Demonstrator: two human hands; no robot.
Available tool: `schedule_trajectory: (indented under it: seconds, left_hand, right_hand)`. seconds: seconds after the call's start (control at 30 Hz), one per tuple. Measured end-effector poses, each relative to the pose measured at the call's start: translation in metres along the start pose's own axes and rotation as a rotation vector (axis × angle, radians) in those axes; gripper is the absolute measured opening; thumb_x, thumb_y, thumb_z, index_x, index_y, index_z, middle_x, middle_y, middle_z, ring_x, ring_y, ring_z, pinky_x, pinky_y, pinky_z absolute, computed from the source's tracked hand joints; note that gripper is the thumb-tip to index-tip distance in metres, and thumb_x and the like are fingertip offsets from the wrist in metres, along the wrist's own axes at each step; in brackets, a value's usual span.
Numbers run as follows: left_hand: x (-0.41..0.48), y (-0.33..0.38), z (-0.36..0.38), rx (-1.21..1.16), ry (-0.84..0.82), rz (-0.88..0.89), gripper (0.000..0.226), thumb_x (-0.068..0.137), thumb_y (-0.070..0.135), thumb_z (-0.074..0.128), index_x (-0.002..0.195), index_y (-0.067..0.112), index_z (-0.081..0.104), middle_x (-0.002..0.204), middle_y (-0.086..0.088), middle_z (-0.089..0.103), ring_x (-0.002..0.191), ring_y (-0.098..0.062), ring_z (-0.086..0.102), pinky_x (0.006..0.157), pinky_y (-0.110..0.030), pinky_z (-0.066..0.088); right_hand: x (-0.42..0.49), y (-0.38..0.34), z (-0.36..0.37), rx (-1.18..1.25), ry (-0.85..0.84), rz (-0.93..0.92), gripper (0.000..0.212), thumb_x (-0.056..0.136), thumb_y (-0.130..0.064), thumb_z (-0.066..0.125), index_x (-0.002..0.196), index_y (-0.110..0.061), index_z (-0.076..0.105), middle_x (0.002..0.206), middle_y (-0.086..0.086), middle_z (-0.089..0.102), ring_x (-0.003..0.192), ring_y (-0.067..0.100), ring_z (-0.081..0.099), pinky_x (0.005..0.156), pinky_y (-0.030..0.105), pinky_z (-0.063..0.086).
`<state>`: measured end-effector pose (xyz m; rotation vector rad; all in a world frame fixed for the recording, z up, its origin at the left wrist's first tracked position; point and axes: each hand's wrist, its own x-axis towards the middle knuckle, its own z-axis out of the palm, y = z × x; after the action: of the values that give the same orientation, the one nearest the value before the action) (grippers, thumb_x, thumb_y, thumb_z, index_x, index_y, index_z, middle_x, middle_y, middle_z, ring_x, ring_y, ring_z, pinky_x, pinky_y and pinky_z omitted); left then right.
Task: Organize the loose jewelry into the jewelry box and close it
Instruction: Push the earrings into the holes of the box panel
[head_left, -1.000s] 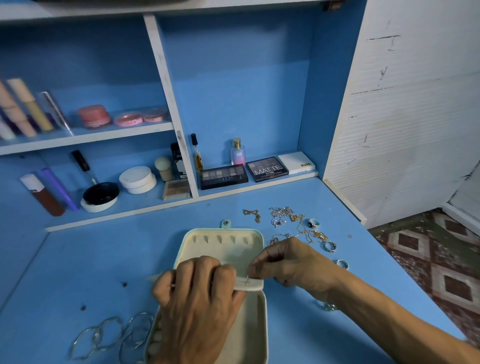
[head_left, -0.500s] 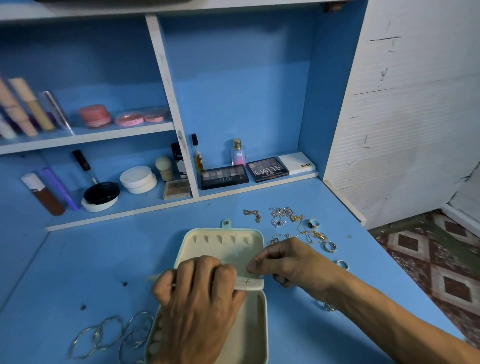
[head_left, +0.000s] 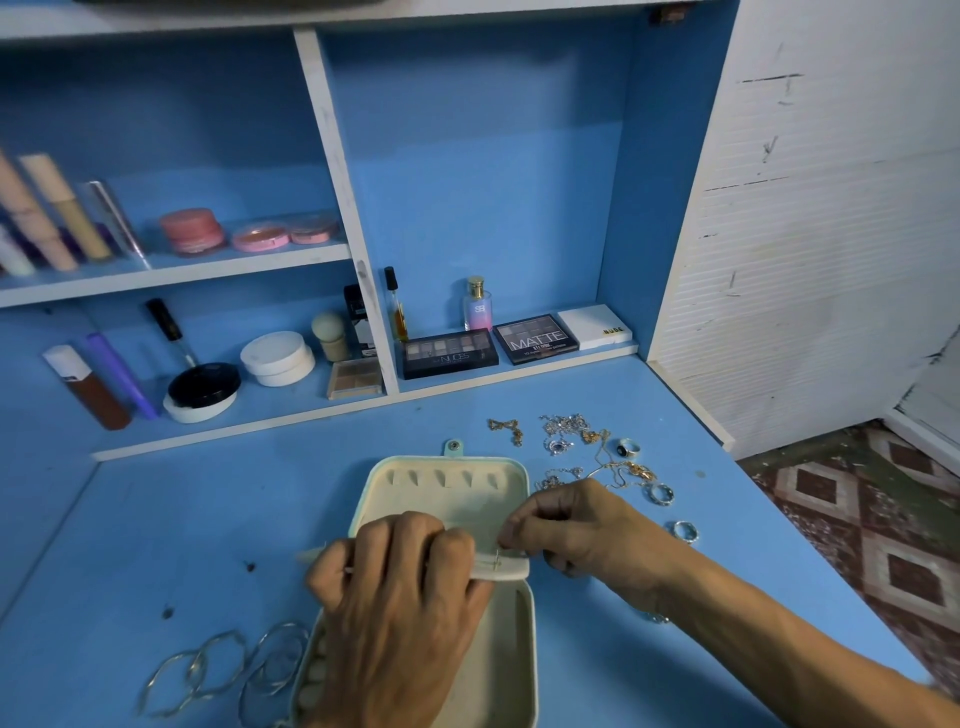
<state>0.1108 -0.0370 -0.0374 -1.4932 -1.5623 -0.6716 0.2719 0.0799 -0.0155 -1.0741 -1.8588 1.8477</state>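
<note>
Change is slight: over the last second both hands have held almost the same pose, and only the right hand (head_left: 582, 530) has crept a touch along the flap (head_left: 511, 571), its pinch shifting over the stud (head_left: 496, 558). The left hand (head_left: 400, 613) stays clenched round the flap, holding it raised across the middle of the open box (head_left: 531, 649). The right thumb and forefinger are pinched on the small gold stud at the flap's right end; whether its post is already through the fabric is too small to tell. I judge this to be the fiddly seating of one earring, so the task is barely moving for now. Everything else lies as it did earlier: the chains (head_left: 569, 428) in a tangle beyond the right hand, the rings (head_left: 661, 492) just beside it, and the bangles (head_left: 223, 670) left of the box, all on the table (head_left: 156, 519). Most of the jewelry remains outside, and the box cannot be closed yet.
</note>
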Motion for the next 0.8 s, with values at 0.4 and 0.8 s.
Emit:
schedule_trajectory:
  seconds: [0.4, 0.8]
  left_hand:
    - [-0.0001, -0.0002, -0.0002, -0.009, -0.003, -0.003, 0.049, 0.068, 0.038, 0.087, 0.085, 0.023, 0.044, 0.074, 0.000, 0.058, 0.078, -0.026, 0.046, 0.075, -0.042, 0.026]
    - [0.0000, 0.0005, -0.0009, -0.008, 0.001, -0.001, 0.049, 0.069, 0.039, 0.087, 0.086, 0.023, 0.045, 0.073, 0.000, 0.058, 0.076, -0.025, 0.046, 0.074, -0.042, 0.027]
  right_hand:
    - [-0.0037, 0.0004, 0.0010, -0.003, 0.041, 0.015, 0.010, 0.086, -0.016, 0.076, 0.084, -0.007, 0.079, 0.067, 0.004, 0.054, 0.064, 0.017, 0.033, 0.055, 0.025, 0.026]
    - [-0.0073, -0.0036, 0.0023, -0.050, 0.054, 0.019, 0.017, 0.085, -0.016, 0.075, 0.085, 0.001, 0.075, 0.071, 0.008, 0.055, 0.066, 0.017, 0.041, 0.060, 0.025, 0.034]
